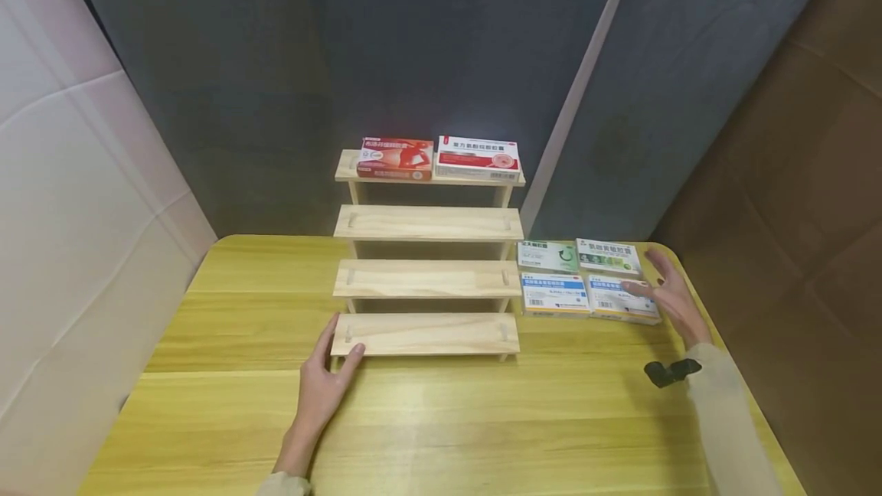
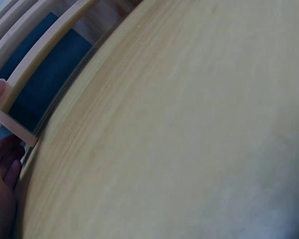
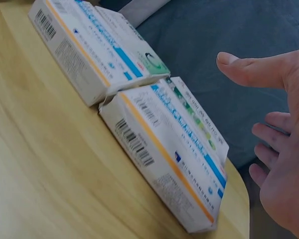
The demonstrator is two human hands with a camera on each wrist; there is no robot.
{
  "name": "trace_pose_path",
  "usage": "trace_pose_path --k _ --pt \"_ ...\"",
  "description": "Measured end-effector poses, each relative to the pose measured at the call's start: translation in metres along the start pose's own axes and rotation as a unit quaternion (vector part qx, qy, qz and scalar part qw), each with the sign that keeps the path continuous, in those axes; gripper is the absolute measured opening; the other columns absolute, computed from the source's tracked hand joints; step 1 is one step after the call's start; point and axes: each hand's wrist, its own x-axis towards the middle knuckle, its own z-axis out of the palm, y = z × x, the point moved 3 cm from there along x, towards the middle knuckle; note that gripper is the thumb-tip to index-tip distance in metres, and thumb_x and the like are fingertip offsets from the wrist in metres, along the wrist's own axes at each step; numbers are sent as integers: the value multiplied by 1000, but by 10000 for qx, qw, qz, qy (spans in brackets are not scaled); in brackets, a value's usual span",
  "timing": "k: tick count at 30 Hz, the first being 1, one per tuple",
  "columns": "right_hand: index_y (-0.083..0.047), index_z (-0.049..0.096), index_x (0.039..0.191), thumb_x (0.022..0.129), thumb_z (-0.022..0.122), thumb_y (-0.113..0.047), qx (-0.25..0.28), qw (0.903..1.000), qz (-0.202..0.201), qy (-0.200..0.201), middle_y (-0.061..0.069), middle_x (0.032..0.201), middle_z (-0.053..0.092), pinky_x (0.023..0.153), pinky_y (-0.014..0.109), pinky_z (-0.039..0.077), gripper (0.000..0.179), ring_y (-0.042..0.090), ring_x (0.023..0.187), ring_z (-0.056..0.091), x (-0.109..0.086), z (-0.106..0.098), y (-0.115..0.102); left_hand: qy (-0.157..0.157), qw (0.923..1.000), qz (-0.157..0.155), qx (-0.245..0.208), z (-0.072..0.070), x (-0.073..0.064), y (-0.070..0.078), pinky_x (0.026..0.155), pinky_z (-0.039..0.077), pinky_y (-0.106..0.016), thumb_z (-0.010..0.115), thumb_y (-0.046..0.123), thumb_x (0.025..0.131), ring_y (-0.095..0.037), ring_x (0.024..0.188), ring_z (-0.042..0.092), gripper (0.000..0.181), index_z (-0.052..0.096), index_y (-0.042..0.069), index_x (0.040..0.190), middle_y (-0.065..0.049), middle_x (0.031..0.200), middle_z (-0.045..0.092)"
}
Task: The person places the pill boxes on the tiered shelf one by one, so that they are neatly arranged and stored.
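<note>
A wooden four-step display rack [image 1: 427, 334] stands on the table. My left hand [image 1: 324, 385] holds the left end of its lowest step, thumb on the board; in the left wrist view the fingers [image 2: 10, 162] curl beside the step's end support [image 2: 17, 130]. My right hand [image 1: 674, 301] is spread at the right side of four flat medicine boxes, holding nothing. Nearest to it is a blue-and-white medicine box [image 3: 162, 157]. Its twin [image 1: 554, 295] lies to the left. Behind them lie a green-and-white box [image 1: 547, 256] and a white box with a green band [image 1: 608, 256].
On the rack's top step sit a red medicine box [image 1: 395, 158] and a white-and-red one [image 1: 478, 158]. A dark grey cloth [image 1: 427, 44] hangs behind the wooden table [image 1: 441, 427]. A pale panel [image 1: 83, 174] stands at left, a brown one [image 1: 799, 197] at right.
</note>
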Motion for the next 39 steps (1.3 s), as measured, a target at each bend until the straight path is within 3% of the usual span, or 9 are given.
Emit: trace_pose_path --k 12,21,29,34,39 --pt "-1 1 162 90 78 -26 -94 9993 347 -139 25 169 2 121 71 13 108 48 154 2 -5 2 27 -23 10000 27 8 1 0 1 107 26 2 72 21 96 -32 145 41 69 39 15 157 -19 155 47" --pt "-1 -7 161 88 80 -30 -28 9972 658 -344 27 168 -5 122 72 6 118 49 154 -3 -12 5 41 -70 10000 -17 -28 0 0 1 107 25 2 71 23 97 -32 146 40 70 38 17 157 -18 156 46" --pt "5 -3 160 85 82 -28 -280 9948 877 -439 37 163 12 123 69 13 118 52 148 17 -11 5 50 -60 10000 -62 -28 0 0 0 108 25 2 71 23 97 -30 146 40 69 38 18 158 -17 156 46" --pt "11 0 157 84 82 -15 -437 9956 699 -454 42 157 19 121 66 20 114 52 144 26 -13 3 58 -72 9999 -72 -9 1 0 0 107 25 2 71 23 97 -30 146 40 70 38 17 158 -17 156 47" --pt "10 2 158 82 82 -10 -450 9960 632 -440 42 159 17 121 66 21 113 54 145 25 -15 1 65 -66 9999 -106 32 0 0 -1 107 25 2 71 23 97 -31 146 40 70 37 17 158 -19 156 46"
